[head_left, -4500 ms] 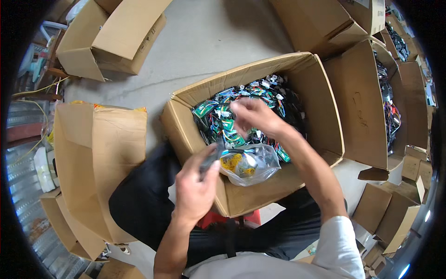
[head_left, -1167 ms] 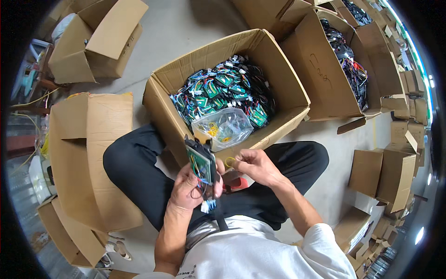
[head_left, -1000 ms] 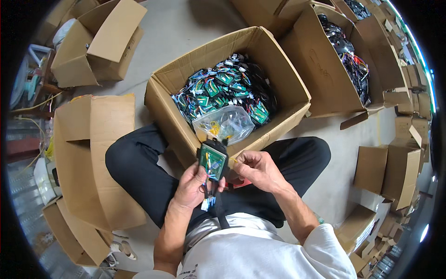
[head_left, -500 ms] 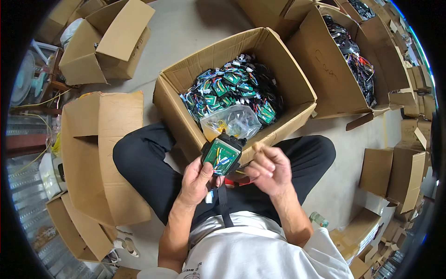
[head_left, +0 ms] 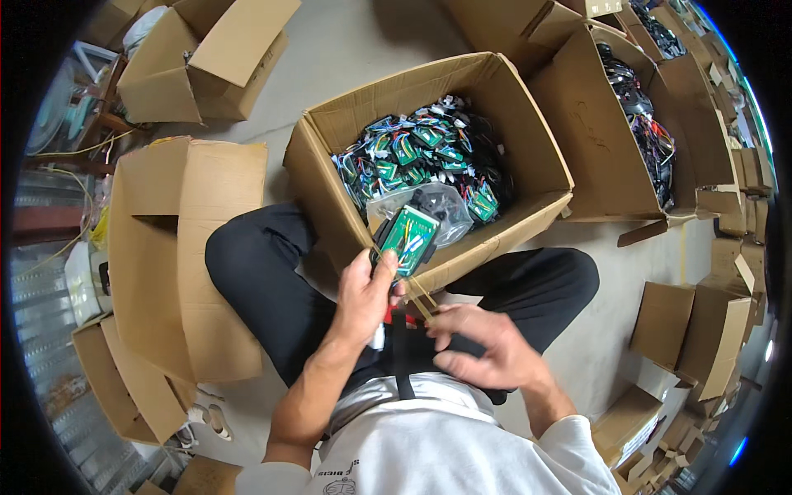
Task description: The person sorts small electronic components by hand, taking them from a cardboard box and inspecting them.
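My left hand (head_left: 360, 299) grips a green circuit board (head_left: 419, 233) in a black housing, thumb on its near edge. Thin coloured wires lie across the board, and a white connector hangs below my fingers. A tan rubber band (head_left: 422, 300) runs stretched from the board's near end to my right hand (head_left: 487, 345). The fingers of that hand are hooked round the band, somewhat blurred. Behind the board stands an open cardboard box (head_left: 320, 202) full of similar green boards (head_left: 404, 150) with wires. A clear plastic bag (head_left: 452, 221) lies on them, partly hidden by the held board.
My legs (head_left: 264, 280) are bent on either side of the box's near end. Another open carton (head_left: 227, 289) stands close on the left. At the right, a large carton (head_left: 590, 140) holds black parts and coloured cables (head_left: 648, 136). More cartons (head_left: 689, 326) stand farther right.
My right hand has moved down and toward me, and the rubber band now shows stretched between both hands. The held board has shifted up and right and tilted.
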Action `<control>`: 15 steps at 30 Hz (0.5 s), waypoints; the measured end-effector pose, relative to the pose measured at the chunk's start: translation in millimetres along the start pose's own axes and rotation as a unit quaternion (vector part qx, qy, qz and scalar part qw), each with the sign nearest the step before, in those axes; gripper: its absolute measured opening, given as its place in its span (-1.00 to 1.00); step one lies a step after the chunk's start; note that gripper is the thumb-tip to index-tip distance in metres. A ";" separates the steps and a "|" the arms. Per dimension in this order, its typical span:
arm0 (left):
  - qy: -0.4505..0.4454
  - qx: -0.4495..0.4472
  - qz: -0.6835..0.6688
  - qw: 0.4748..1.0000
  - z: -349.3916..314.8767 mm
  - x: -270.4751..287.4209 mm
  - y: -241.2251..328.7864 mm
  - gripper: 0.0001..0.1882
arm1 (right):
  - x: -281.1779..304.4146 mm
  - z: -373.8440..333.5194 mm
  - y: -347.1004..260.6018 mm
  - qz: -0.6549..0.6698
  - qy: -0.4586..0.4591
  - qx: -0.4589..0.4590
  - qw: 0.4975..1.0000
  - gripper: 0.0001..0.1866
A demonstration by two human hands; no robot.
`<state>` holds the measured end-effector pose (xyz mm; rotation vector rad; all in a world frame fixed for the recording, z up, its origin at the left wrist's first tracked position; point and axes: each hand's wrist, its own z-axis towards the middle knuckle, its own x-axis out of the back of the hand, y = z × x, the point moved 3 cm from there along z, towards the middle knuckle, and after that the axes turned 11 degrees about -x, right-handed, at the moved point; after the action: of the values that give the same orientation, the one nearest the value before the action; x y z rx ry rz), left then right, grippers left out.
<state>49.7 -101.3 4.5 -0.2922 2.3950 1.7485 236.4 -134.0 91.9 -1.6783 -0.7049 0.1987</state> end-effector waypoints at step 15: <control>-0.150 0.109 -0.401 0.897 -17.6 -7.6 10.7 -0.51 | 13.3 15.4 71.5 0.735 0.091 0.003 0.672 -0.35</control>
<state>54.0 -114.4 21.6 -0.7754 1.8177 1.0436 263.6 -118.9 24.4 -1.8371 0.9856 1.1270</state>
